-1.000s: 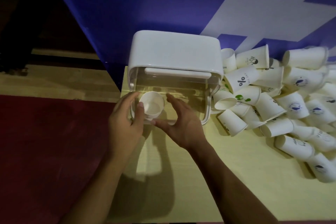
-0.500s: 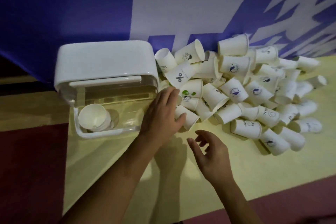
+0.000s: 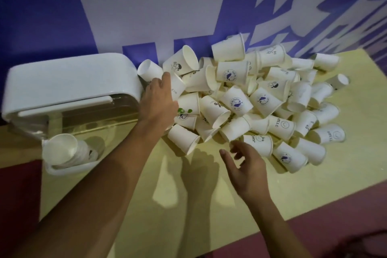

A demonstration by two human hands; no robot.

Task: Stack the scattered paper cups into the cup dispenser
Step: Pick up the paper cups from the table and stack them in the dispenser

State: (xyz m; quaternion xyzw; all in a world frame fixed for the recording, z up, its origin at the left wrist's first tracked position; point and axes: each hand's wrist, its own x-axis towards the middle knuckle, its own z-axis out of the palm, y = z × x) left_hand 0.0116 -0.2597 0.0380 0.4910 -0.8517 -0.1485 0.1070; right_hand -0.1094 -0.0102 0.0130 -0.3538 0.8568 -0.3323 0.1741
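Dozens of light, crushable cups (image 3: 236,102): hold their walls gently. Your left hand (image 3: 159,100) rests straight-fingered on one; right hand (image 3: 245,165) hangs loose, empty.

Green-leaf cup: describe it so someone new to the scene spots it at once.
Start at the white cup dispenser on the left of the yellow table; the pile of paper cups spreads to its right. At the pile's left edge, right beside the left hand, lies the green-leaf cup. It alone carries green leaf marks; its neighbours show blue or dark prints.
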